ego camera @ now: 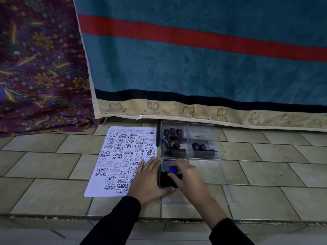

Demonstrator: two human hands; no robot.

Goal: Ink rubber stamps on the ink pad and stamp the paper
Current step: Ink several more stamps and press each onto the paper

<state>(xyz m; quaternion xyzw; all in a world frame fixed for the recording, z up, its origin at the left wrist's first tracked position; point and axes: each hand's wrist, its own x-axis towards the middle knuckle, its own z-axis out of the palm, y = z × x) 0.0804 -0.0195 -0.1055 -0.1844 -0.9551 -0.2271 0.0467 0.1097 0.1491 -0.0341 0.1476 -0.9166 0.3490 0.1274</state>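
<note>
While the blue-knobbed stamp (172,169) is sitting down on the dark ink pad (167,180), your right hand (185,177) is pinching its handle between thumb and fingertips, so only the rounded blue top is showing. The pad is a small black case lying on the tiled floor (265,174) just right of the paper, with a paler grey strip at its far end. Your left hand (150,181) is lying flat with its fingers together against the pad's left edge, the thumb curling round the near corner and the palm overlapping the sheet. The paper (120,160) is resting on the floor beside the pad and is crowded with dark imprints at many angles: SAMPLE, FRAGILE, AIR MAIL, AMENDED, EXPRESS, FAX OUT. Just beyond the pad, a clear plastic box (191,141) with compartments is holding more stamps, mostly dark-handled and one with a red knob (176,145). A transparent lid (228,193) is lying flat near your right wrist. Behind it all, a teal blanket (194,59) with a red stripe is hanging beside a patterned maroon cloth (39,68).
</note>
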